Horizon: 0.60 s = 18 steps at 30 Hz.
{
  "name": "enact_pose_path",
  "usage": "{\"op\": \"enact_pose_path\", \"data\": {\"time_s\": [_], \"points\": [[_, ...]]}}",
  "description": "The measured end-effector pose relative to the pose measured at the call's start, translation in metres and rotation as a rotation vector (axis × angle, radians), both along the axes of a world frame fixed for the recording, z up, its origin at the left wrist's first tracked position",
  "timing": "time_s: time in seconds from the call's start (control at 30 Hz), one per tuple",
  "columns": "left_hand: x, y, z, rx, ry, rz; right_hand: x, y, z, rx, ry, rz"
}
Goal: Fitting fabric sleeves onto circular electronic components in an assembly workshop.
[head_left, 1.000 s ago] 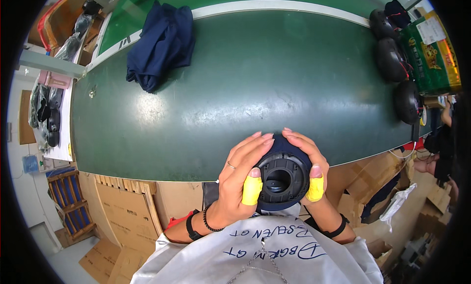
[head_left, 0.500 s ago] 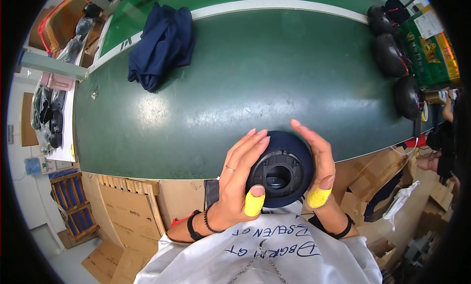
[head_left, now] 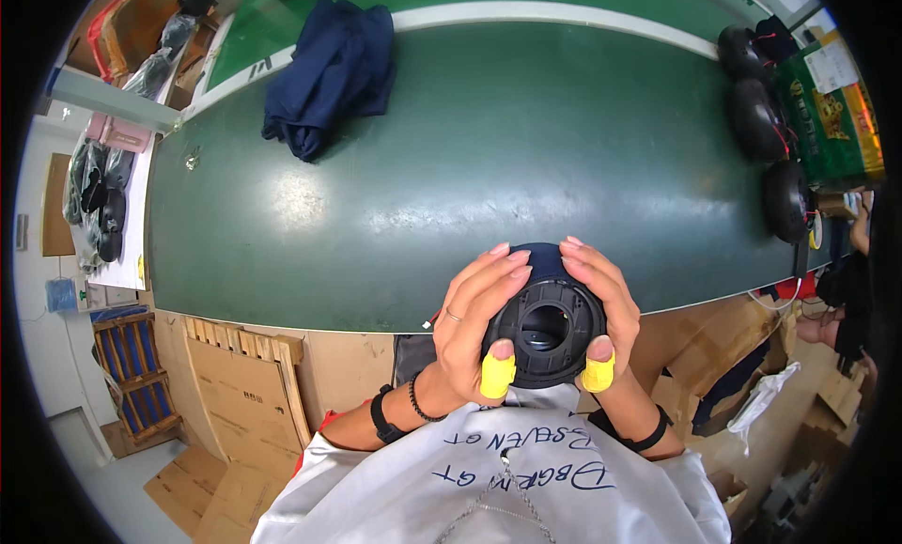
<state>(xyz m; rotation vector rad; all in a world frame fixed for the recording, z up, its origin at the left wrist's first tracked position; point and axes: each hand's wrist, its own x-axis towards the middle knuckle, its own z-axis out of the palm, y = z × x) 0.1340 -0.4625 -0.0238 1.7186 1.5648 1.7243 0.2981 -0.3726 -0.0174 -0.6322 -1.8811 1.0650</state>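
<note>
Between my two hands is a round black plastic housing (head_left: 547, 368), its outer side wrapped in navy fabric. Its ringed face with a central hole is tilted up toward me. My left hand (head_left: 472, 311) curves around its left side, fingers over the far edge and the yellow-wrapped thumb on the near rim. My right hand (head_left: 611, 304) clasps the opposite side in the same way, also with a yellow-wrapped thumb. The housing is held close to my body at the near edge of the green table. A crumpled navy cloth (head_left: 334, 74) lies at the table's far left.
Several black rounded housings (head_left: 759, 119) with red wires line the table's right end beside a green printed carton (head_left: 832, 107). A green-topped table (head_left: 423, 196) stretches ahead. Cardboard (head_left: 242, 398) and a wooden pallet stand at lower left. Part of another person (head_left: 836, 304) shows at the right.
The housing has turned so its ringed face points more toward me. My right fingers have moved inward over its far edge, and both hands now wrap it more closely.
</note>
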Motion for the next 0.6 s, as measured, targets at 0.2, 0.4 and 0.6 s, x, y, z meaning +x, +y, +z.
{"op": "enact_pose_path", "data": {"time_s": [0.2, 0.4, 0.6], "points": [[0.000, -0.009, 0.025, -0.266, -0.042, -0.026, 0.003, 0.000, 0.014, -0.011, -0.098, 0.028], [0.004, -0.006, 0.030, -0.325, -0.060, -0.017, 0.004, -0.002, 0.021, -0.034, -0.119, 0.058], [0.002, -0.008, 0.030, -0.335, -0.072, -0.021, 0.004, -0.001, 0.023, -0.023, -0.119, 0.067]]}}
